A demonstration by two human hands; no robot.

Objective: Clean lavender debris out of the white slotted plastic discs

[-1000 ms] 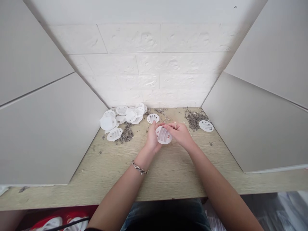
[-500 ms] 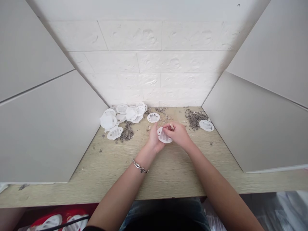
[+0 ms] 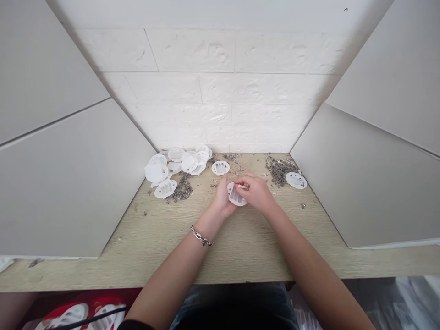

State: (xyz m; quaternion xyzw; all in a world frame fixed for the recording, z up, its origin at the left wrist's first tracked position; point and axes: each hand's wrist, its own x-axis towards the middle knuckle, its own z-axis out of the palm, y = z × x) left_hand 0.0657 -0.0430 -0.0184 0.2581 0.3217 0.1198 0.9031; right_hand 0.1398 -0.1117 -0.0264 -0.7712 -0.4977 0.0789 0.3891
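My left hand (image 3: 222, 198) grips a round white slotted plastic disc (image 3: 235, 195) by its left edge, tilted up off the desk. My right hand (image 3: 256, 192) sits against the disc's upper right side, its fingers pinching a thin pale stick (image 3: 243, 186) whose tip points at the disc. Part of the disc is hidden behind my fingers. A similar disc (image 3: 220, 167) lies just beyond my hands, and a chain bracelet (image 3: 201, 236) circles my left wrist.
A heap of white discs (image 3: 178, 162) lies at the back left, among grey-brown crumbly debris (image 3: 183, 190). Another disc (image 3: 296, 180) and debris pile (image 3: 278, 170) lie back right. Grey panels (image 3: 68, 178) flank the light wood desk (image 3: 240, 247), backed by a white brick-textured wall (image 3: 220, 91).
The disc has turned and tilted in my left hand, and my right hand now covers more of it. The pale stick has shifted from pointing upward to pointing at the disc.
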